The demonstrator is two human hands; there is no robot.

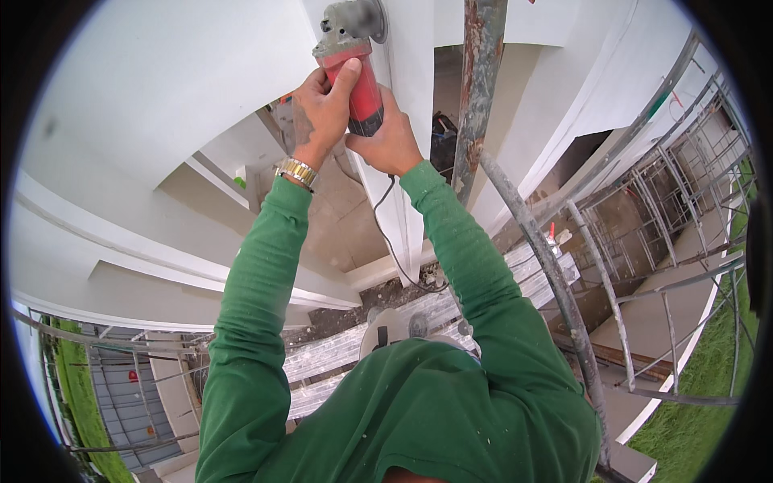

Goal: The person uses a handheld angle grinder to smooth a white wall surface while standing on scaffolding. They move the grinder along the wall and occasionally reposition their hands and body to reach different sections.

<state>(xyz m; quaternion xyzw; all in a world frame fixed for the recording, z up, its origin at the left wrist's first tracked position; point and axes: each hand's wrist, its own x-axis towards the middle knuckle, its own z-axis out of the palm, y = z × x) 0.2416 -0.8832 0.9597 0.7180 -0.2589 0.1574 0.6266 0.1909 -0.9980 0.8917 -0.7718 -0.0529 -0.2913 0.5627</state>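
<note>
the step in hand looks to be working over the narrow white column with the red angle grinder, which is held up at the full reach of both arms. the fingers of the left hand are wrapped round the red body, thumb laid along it toward the grey gear head; the right hand grasps the dark rear end, some of its fingers hidden behind. the disc faces the white surface at the top of the view; whether it touches or spins, i cannot tell.

the black power cord drops past the right wrist and loops low, near the planks. the rusty scaffold pole stands just to the right of the column.

the next move, i judge, calls for keeping both grips firm, holding the disc flat and guiding it along the column with light, even pressure, clear of the pole and cord.
</note>
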